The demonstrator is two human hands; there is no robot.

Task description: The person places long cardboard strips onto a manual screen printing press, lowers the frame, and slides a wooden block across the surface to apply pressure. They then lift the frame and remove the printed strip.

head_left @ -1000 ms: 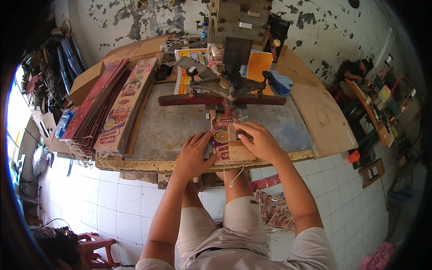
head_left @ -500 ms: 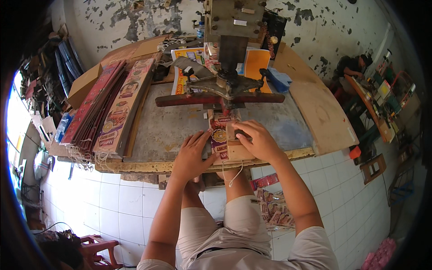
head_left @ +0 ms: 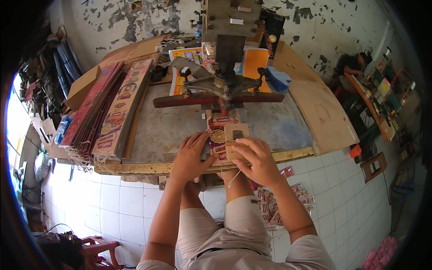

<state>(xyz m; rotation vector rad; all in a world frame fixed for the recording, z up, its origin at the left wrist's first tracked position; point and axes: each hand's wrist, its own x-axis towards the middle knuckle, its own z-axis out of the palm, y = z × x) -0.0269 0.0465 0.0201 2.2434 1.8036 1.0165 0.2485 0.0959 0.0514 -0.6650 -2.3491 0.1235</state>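
Note:
A narrow printed card strip (head_left: pixel 218 133) in red, purple and cream lies under the press, near the table's front edge. My left hand (head_left: pixel 193 155) rests flat along its left side, fingers stretched and thumb on the strip's near end. Over the strip's right side sits a light wooden block (head_left: pixel 230 132) with a dark square on top. My right hand (head_left: pixel 259 162) lies at the block's near right part, its fingers apart and fingertips touching the wood. A white string (head_left: pixel 234 179) hangs over the table edge below the thumb.
A press (head_left: pixel 222 85) with a red crossbar stands over the metal tabletop (head_left: pixel 166 135). Stacks of printed card strips (head_left: pixel 121 108) lie left; a blue object (head_left: pixel 278 78) sits at the back right. Printed packets (head_left: pixel 279 204) lie on the floor. Another person (head_left: pixel 355 65) works at the far right.
My right hand has slid toward me along the wooden block, uncovering its far part and dark square. My left hand stays at the strip. The head view has shifted slightly.

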